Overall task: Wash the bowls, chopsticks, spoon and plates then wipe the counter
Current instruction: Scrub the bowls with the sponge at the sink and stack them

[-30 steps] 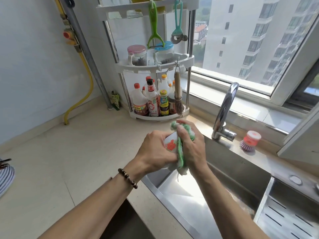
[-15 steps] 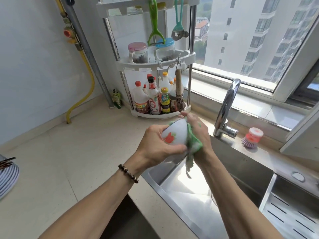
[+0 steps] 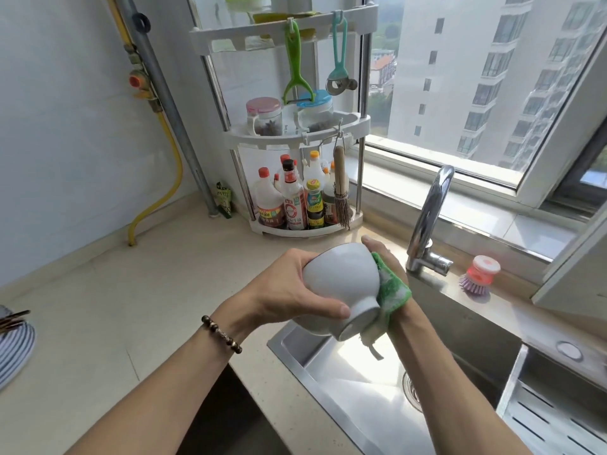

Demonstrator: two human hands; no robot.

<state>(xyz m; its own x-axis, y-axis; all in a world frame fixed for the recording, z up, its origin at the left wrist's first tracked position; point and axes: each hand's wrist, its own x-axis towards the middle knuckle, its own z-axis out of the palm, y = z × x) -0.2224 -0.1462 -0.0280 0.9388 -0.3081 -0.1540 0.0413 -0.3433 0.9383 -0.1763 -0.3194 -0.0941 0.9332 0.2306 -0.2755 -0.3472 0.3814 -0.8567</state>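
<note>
I hold a white bowl (image 3: 340, 284) over the left end of the steel sink (image 3: 361, 399). The bowl lies on its side with its foot ring turned toward me and to the right. My left hand (image 3: 289, 290) grips the bowl's body, thumb across the lower side. My right hand (image 3: 387, 257) holds a green and white dishcloth (image 3: 392, 292) against the bowl's outer wall near the foot; most of that hand is hidden behind the bowl and cloth. At the far left edge a striped plate (image 3: 14, 349) carries dark chopsticks (image 3: 13, 318).
A chrome faucet (image 3: 430, 221) rises behind the sink, and a pink dish brush (image 3: 479, 275) sits on the ledge to its right. A white corner rack (image 3: 305, 178) with sauce bottles stands on the beige counter (image 3: 115, 307). A drain rack (image 3: 558, 412) fills the sink's right side.
The bowl has been rotated in my left hand: the red flower pattern turned out of sight and the foot ring now faces me. The cloth slid from the rim side to the foot.
</note>
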